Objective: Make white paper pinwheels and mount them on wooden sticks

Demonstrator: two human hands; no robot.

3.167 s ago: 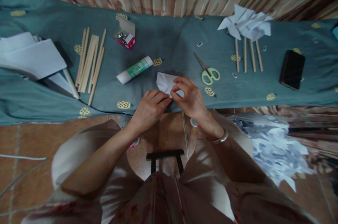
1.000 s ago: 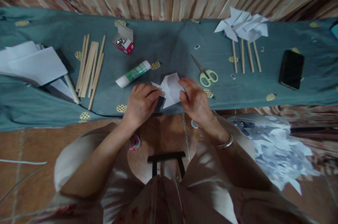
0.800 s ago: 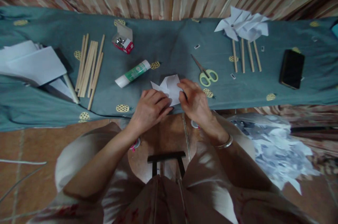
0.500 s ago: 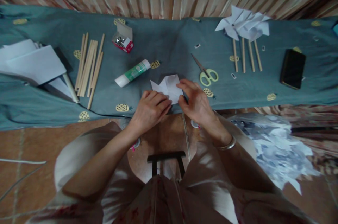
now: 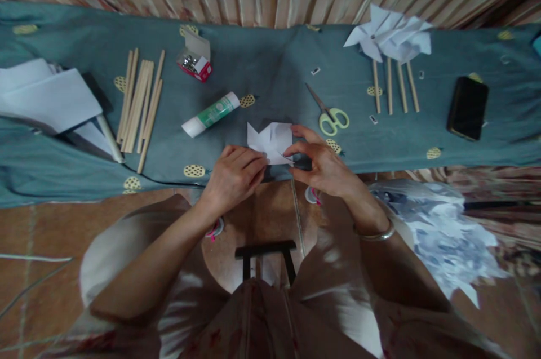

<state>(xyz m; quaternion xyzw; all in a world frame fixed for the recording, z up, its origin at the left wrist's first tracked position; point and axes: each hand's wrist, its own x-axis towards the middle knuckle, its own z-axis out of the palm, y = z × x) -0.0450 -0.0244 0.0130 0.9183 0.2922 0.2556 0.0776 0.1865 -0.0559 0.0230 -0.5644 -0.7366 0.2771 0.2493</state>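
A small folded white paper piece (image 5: 270, 140) lies at the near edge of the teal cloth-covered table (image 5: 270, 60). My left hand (image 5: 234, 176) pinches its lower left part with the fingers curled. My right hand (image 5: 323, 162) holds its right side between thumb and forefinger. A glue stick (image 5: 210, 114) lies just left of the paper, and green-handled scissors (image 5: 329, 114) lie just right of it.
Several wooden sticks (image 5: 141, 101) and white sheets (image 5: 46, 97) lie at the left. A red box of clips (image 5: 195, 57) stands behind the glue. Finished paper pinwheels (image 5: 391, 38) on sticks and a black phone (image 5: 467, 108) are at the right. Paper scraps (image 5: 439, 235) cover the floor.
The paper was turned and refolded between my hands. My right hand has shifted from lying on the paper to pinching its right edge. The left hand stays at its lower left.
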